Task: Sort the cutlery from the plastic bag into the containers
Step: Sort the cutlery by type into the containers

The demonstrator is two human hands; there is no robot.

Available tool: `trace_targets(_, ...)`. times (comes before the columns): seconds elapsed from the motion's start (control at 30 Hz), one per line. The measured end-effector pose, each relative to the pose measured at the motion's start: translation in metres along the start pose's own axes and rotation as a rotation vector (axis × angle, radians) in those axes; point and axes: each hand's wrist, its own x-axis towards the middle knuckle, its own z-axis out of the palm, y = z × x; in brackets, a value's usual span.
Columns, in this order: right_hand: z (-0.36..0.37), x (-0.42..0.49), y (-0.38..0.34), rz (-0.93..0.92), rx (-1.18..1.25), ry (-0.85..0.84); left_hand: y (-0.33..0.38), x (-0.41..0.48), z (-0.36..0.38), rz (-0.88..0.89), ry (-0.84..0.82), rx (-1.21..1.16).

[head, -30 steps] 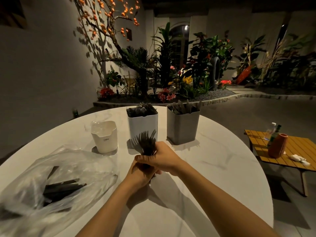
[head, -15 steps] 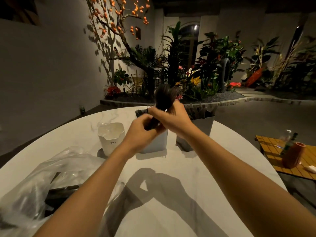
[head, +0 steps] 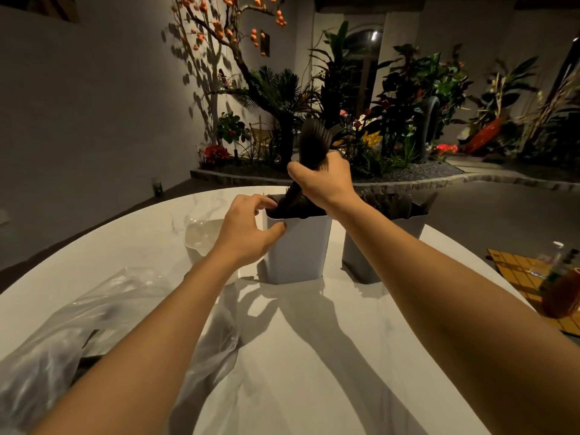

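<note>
My right hand (head: 323, 183) grips a bundle of black plastic forks (head: 314, 141), tines up, with the handles reaching down into the white container (head: 298, 249) that holds more black cutlery. My left hand (head: 248, 226) has let go of the bundle; its thumb touches the white container's left rim and the fingers curve loosely above it. A grey container (head: 376, 243) with black cutlery stands just right of the white one. A small white cup (head: 201, 237) sits to the left, partly behind my left wrist. The clear plastic bag (head: 94, 321) with dark cutlery lies at the lower left.
The round white marble table (head: 314, 356) drops off on the right. Beyond that edge stands a low yellow slatted table (head: 518, 271) with an orange vase (head: 561, 296) and a bottle. A planted garden bed lies behind the table.
Both hands carried the fork bundle up and forward from the table's middle to the white container. My left hand has released the bundle and moved to the container's rim.
</note>
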Motion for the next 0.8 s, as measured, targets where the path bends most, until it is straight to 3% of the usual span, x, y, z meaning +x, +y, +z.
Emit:
trace_targets(0.2,0.013,-0.005,0.017,-0.054,-0.284,-0.079,-0.001,0.000,0.006,-0.018,0.041,-0.026)
trace_targets(0.33,0.020,-0.013,0.017,-0.148,-0.590,-0.169,0.007,0.005,-0.001,0.011,0.143,-0.265)
trace_targets(0.47,0.019,-0.014,0.020,-0.124,-0.602,-0.186,0.033,0.018,-0.009,0.091,0.142,-0.367)
trace_targets(0.6,0.019,-0.016,0.019,-0.138,-0.511,-0.160,0.048,0.023,-0.006,0.155,0.074,-0.257)
trace_targets(0.8,0.005,-0.026,0.015,-0.163,-0.674,-0.098,0.033,0.016,0.004,0.147,0.021,0.027)
